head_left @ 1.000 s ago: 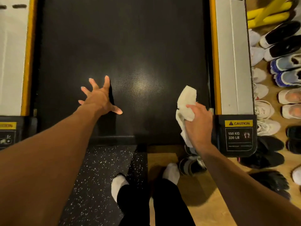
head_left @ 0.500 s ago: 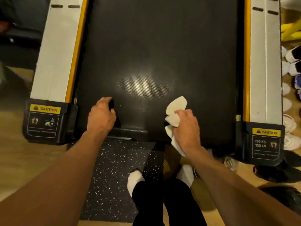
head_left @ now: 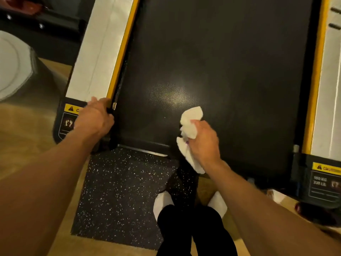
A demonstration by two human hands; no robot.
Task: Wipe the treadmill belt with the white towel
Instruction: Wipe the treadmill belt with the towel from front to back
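Observation:
The black treadmill belt (head_left: pixel 221 67) fills the upper middle of the view, with a bright glare spot near its rear end. My right hand (head_left: pixel 203 143) is shut on a crumpled white towel (head_left: pixel 191 122), which rests on the belt near the rear edge; a loose end hangs down past the edge. My left hand (head_left: pixel 95 117) grips the rear corner of the left side rail (head_left: pixel 96 58), where the white rail meets the black end cap with a yellow caution label.
The right side rail (head_left: pixel 326 89) with its yellow stripe and black end cap (head_left: pixel 321 182) stands at the right. A speckled black mat (head_left: pixel 118 191) lies on the wooden floor behind the treadmill. My feet in white socks (head_left: pixel 163 202) stand below. A grey object (head_left: pixel 16 67) sits at the far left.
My left hand left the belt and moved left onto the rear corner of the left rail. My right hand with the towel moved left along the belt's rear end. The view swung left.

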